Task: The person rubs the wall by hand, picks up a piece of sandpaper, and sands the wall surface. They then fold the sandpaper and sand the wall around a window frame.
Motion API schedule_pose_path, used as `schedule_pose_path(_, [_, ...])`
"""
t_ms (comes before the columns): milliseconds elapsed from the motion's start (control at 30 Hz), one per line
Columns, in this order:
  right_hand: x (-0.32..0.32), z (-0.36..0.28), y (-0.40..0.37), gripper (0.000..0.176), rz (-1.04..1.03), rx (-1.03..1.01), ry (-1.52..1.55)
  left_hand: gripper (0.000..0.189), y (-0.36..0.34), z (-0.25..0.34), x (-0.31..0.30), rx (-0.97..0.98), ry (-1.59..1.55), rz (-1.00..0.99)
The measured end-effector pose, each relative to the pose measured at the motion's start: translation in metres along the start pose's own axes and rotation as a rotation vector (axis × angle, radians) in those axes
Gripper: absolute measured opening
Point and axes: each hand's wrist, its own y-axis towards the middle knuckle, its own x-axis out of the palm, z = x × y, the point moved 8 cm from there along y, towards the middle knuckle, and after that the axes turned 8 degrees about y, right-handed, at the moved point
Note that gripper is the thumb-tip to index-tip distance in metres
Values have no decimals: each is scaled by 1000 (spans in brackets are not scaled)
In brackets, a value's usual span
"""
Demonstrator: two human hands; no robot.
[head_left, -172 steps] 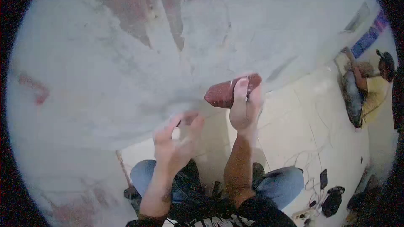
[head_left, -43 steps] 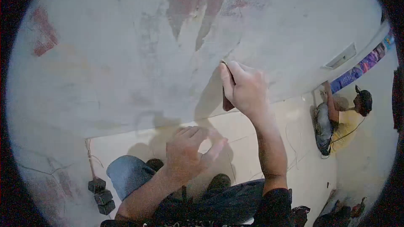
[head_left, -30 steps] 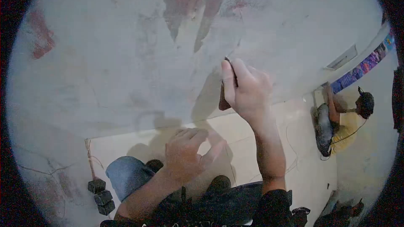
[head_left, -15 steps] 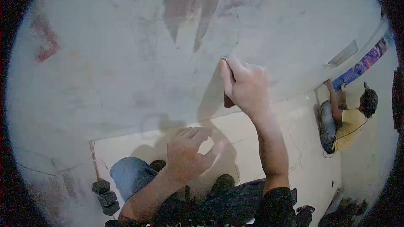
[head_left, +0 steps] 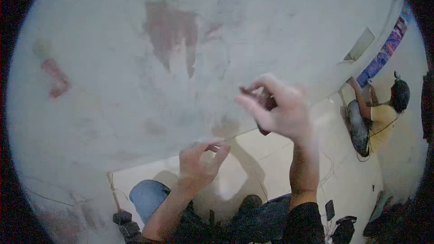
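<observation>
Low before the grey wall (head_left: 113,63), the left hand (head_left: 199,165) is half open, fingers loosely bent, holding nothing. To its right, the blurred right hand (head_left: 282,113) pinches a reddish sandpaper piece (head_left: 266,101) near the wall. Far right, another person (head_left: 384,117) crouches.

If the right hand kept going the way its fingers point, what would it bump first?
Probably the plastered wall, just ahead of the right hand and the brown sanding piece it grips; the depth is unclear.
</observation>
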Motion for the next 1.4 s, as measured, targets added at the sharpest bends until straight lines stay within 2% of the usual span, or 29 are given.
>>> schedule_pose_path(67, [12,-17,-6,37,-109,-24,-25,47,-4,-10,3,-76,-124,-56])
schedule_pose_path(133, [29,-28,-17,39,-213,-113,-51,61,-6,-9,0,-18,-333,-82])
schedule_pose_path(167, [47,-9,-18,40,-259,-151,-73,67,9,-19,14,18,-440,-106])
schedule_pose_path(267, [56,-13,-23,40,-170,-377,30,78,18,-16,23,-67,-789,-90])
schedule_pose_path(367, [25,-13,-23,35,-92,-332,34,81,25,18,8,370,36,105])
schedule_pose_path(400, [13,-13,-22,34,-63,-306,58,84,26,38,6,570,626,191])
schedule_pose_path(500, [-24,-7,-33,32,15,-266,105,79,67,44,-23,559,918,477])
schedule_pose_path(567, [-42,-9,-42,33,75,-278,150,73,73,-12,39,710,960,-204])
schedule_pose_path(633, [-54,-8,-46,36,116,-244,181,67,32,-27,72,706,896,-729])
schedule_pose_path(700, [-68,0,-46,38,142,-205,231,65,3,-24,88,718,800,-858])
schedule_pose_path(767, [-75,7,-49,41,188,-173,307,67,19,-43,94,879,756,-768])
schedule_pose_path(867, [-79,14,-51,42,230,-315,197,72,67,34,55,448,315,-539])
schedule_pose_path(967, [-78,27,-47,45,249,-365,264,76,92,107,52,416,-192,-431])
schedule_pose_path(1067, [-74,43,-46,42,378,-422,369,75,93,125,77,197,-627,-601])
schedule_pose_path(1167, [-94,30,-61,49,656,-629,201,74,98,107,101,58,-620,-696])
schedule_pose_path(1200, [-97,34,-64,50,695,-634,166,80,104,86,108,33,-629,-701])
schedule_pose_path(1300, [-108,47,-72,52,798,-627,79,70,100,104,111,217,-557,-596])
schedule_pose_path(1400, [-116,52,-77,53,869,-575,55,56,100,120,103,394,-383,-408])
